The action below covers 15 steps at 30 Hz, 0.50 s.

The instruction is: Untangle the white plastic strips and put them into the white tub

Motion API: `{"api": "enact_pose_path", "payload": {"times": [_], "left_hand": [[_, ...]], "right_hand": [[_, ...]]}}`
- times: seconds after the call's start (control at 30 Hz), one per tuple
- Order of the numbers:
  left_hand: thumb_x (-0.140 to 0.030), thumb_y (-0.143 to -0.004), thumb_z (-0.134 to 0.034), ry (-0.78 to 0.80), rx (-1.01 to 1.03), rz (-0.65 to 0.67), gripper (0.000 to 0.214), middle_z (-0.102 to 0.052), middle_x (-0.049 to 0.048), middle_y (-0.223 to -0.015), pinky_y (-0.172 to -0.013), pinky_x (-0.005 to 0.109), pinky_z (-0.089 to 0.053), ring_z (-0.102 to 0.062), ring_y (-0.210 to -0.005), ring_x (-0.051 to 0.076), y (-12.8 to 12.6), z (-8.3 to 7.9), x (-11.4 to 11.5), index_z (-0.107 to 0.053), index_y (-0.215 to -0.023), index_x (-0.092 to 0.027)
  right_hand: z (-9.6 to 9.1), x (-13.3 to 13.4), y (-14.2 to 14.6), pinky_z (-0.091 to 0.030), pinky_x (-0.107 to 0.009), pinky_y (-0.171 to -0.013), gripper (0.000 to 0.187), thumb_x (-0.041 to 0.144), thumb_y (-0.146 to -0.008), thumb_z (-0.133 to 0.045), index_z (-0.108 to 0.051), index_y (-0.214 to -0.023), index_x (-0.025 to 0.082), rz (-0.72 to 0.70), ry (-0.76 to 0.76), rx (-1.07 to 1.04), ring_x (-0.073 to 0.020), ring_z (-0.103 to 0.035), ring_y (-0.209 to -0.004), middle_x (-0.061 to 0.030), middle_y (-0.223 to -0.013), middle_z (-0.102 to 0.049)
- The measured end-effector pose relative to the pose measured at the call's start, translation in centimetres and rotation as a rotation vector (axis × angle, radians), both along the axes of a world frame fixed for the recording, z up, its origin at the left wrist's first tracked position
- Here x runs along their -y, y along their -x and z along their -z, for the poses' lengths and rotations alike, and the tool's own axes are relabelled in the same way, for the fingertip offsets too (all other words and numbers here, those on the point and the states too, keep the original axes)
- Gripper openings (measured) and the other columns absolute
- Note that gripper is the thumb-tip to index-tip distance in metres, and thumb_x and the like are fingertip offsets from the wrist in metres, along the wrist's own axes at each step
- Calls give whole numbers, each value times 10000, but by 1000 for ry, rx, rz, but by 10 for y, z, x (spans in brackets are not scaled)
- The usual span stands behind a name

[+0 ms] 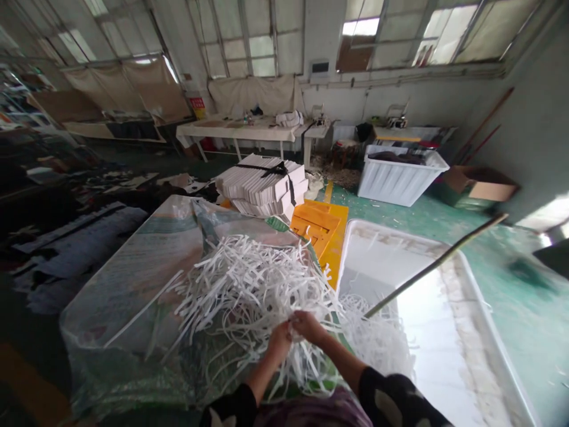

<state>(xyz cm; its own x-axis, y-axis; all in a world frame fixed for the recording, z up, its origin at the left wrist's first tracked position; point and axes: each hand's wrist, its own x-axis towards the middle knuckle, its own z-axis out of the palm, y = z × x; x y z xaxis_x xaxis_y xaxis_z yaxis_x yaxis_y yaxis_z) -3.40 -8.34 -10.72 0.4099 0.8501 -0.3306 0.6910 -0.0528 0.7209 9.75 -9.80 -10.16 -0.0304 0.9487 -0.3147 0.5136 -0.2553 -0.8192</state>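
Observation:
A tangled heap of narrow white strips (253,273) lies on a plastic-covered surface (133,279) in front of me. My left hand (281,339) and my right hand (307,327) meet over the near right side of this heap. Both are closed, fingertips together, on white strips that hang down below them. How many strips they grip is hidden by the fingers. To the right, more white strips (377,338) sit in a large white tub (471,267) holding liquid. A long stick (438,261) leans out of that tub across its rim.
Strapped stacks of white pieces (262,181) stand beyond the heap, beside a yellow platform (331,231). A white bin (400,178) and an open cardboard box (478,184) are farther right. Dark-strapped bundles (80,243) lie at left. Tables (235,127) line the back wall.

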Motion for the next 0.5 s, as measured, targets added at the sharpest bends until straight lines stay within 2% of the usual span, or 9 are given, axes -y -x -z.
{"api": "enact_pose_path", "payload": {"times": [0.1,0.13,0.2,0.27,0.37,0.43,0.5], "left_hand": [[-118,-707,-436,-98,105,-111,346,-692,50,-910,-799,294,-472,-623,-889,186,8,-56,-41,-652,-971,-172],[-140,-706,-447,-133,192,-182,335,-683,35,-803,-715,277,-482,-623,-781,174,12,-80,-52,-652,-969,-163],[-206,-721,-461,-185,366,-284,301,-592,-21,-590,-537,226,-437,-546,-546,128,18,-132,-66,-651,-949,-150],[-243,-731,-462,-198,525,-298,262,-507,-55,-511,-438,193,-358,-443,-432,90,19,-183,-69,-652,-881,-144],[-257,-753,-473,-287,577,-136,232,-512,-60,-514,-440,184,-356,-446,-439,81,10,-245,-60,-650,-858,-151],[-272,-767,-508,-395,553,29,232,-573,-42,-582,-500,190,-404,-501,-509,90,0,-274,-53,-649,-910,-156],[-275,-776,-538,-495,534,158,231,-636,-9,-704,-584,204,-449,-556,-607,102,-8,-294,-52,-643,-946,-158]], "right_hand": [[-47,-20,-35,-431,-226,-561,170,201,-769,-466,-584,-882,153,69,-74,-189,-102,-522,-580,6,-686,-595],[-65,-23,-46,-410,-214,-529,162,236,-764,-504,-575,-884,155,152,-129,-335,-85,-484,-540,23,-653,-564],[-105,-25,-62,-377,-194,-483,192,307,-744,-581,-568,-877,170,245,-209,-580,-64,-436,-500,51,-620,-515],[-146,-23,-65,-367,-180,-463,224,344,-724,-635,-569,-856,176,223,-223,-712,-50,-420,-485,60,-618,-502],[-199,-23,-49,-432,-187,-505,358,368,-711,-667,-552,-1002,194,43,-269,-777,-71,-508,-581,26,-763,-573],[-226,-25,-35,-475,-208,-549,516,369,-674,-706,-498,-1120,213,-104,-352,-774,-103,-558,-695,-3,-906,-593],[-243,-29,-25,-463,-195,-512,518,347,-640,-739,-510,-1078,194,-172,-415,-693,-99,-556,-662,0,-868,-598]]}}
